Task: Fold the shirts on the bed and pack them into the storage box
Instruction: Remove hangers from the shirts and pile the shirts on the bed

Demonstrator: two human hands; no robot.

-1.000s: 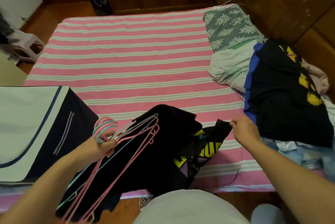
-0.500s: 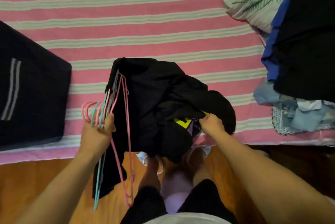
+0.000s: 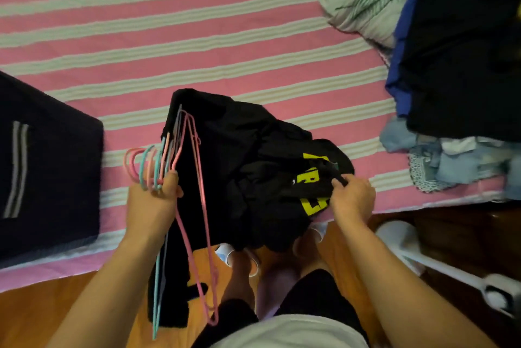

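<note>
Yellow lettering now shows on the black shirt (image 3: 253, 178) bunched at the near edge of the pink-striped bed (image 3: 197, 37); her right hand (image 3: 352, 198) pinches its fabric. Left hand (image 3: 152, 201) grips wire hangers (image 3: 194, 206). Dark storage box (image 3: 50, 167) sits left, clothes pile (image 3: 456, 65) right, above wooden floor (image 3: 42, 308).

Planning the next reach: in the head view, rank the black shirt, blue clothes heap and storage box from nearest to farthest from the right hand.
1. Black shirt: pinched by the right hand at the bed edge.
2. Blue clothes heap: to its right on the bed.
3. Storage box: far left, beyond the left hand holding hangers.
</note>
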